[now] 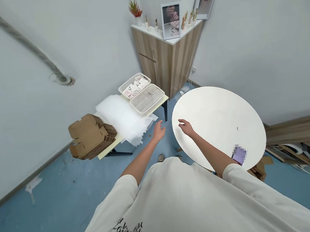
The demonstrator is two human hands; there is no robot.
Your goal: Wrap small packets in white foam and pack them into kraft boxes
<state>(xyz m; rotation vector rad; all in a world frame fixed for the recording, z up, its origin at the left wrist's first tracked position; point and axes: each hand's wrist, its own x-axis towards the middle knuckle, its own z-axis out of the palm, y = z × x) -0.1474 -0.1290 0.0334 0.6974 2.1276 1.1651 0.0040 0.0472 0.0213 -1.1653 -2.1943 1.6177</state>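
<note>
My left hand (159,130) is held out in the air with its fingers apart and nothing in it. It is nearest to the white foam sheets (121,116) stacked on a narrow pale-yellow table (108,149). Over the left edge of the round white table (214,120) hovers my right hand (186,127), fingers loosely bent, thumb apart, holding nothing. Folded brown cardboard boxes (89,135) lie stacked at the near end of the narrow table. At its far end are a white basket of small packets (135,86) and a second basket with clear plastic pieces (147,99).
A wooden corner cabinet (162,58) carries picture frames (171,20), a small plant (135,11) and several little bottles. A blurred purple item (239,155) lies on the round table. Wooden shelving (300,128) stands at the right, and brown cardboard (259,170) is on the floor.
</note>
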